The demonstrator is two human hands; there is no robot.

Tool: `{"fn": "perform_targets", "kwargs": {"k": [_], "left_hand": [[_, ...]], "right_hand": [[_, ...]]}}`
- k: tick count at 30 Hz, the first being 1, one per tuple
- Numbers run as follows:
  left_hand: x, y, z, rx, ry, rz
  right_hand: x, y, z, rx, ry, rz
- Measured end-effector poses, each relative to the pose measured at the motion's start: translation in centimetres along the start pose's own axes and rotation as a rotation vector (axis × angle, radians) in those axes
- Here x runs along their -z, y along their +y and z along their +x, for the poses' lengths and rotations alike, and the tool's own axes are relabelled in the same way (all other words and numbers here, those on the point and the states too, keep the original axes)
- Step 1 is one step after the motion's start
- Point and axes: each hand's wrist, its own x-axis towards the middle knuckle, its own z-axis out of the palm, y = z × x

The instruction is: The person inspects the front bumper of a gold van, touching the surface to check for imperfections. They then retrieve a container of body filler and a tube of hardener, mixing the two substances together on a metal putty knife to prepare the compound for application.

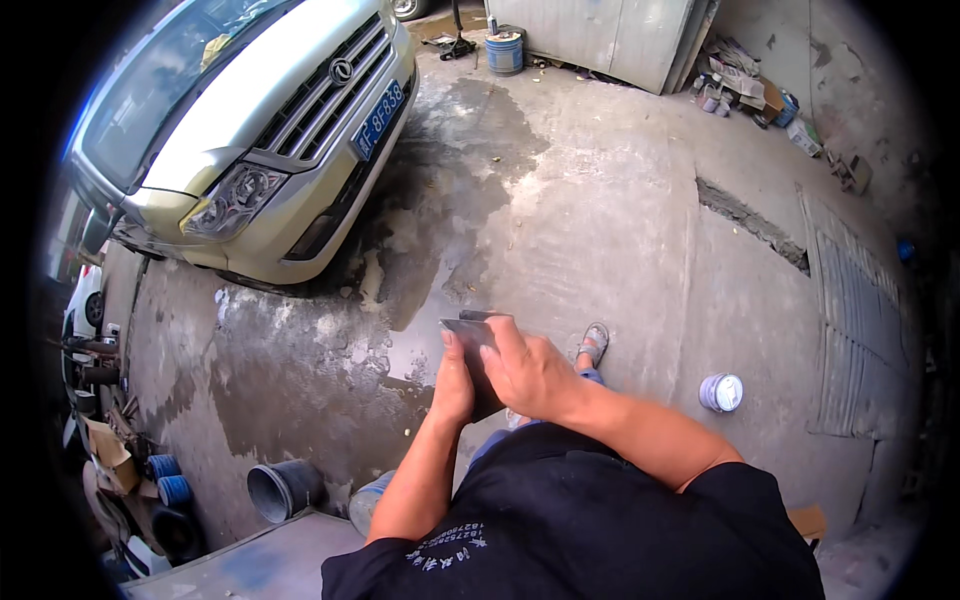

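Note:
In front of my body, both hands are raised close together around a thin dark grey flat piece (pixel 483 378), with a lighter grey edge at its top. My left hand (pixel 454 388) presses it from the left, thumb pointing up. My right hand (pixel 537 372) grips it from the right with bent fingers. A second dark edge shows just above the right fingers, and I cannot tell if it belongs to the same piece. The lower part of the piece is partly hidden by my hands.
A pale van (pixel 300 120) stands at the upper left on wet, stained concrete. A small white tin (pixel 720 392) sits to the right. A dark bucket (pixel 285 490) lies near a grey panel (pixel 250 560) at lower left. A rough slot (pixel 750 225) cuts the floor.

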Motion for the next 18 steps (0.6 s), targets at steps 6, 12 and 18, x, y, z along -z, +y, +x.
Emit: {"fn": "perform_targets", "kwargs": {"k": [6,12,18], "left_hand": [[1.1,-0.6,0.4,0.021,-0.051,-0.021],[0.4,0.2,0.3,0.006,-0.058,-0.001],[1.3,0.2,0.3,0.030,-0.156,0.004]], "right_hand": [[0.0,0.0,0.5,-0.048,0.000,-0.016],[0.6,0.3,1.7,-0.112,-0.007,-0.054],[0.6,1.1,2.3,-0.205,-0.006,-0.002]]}}
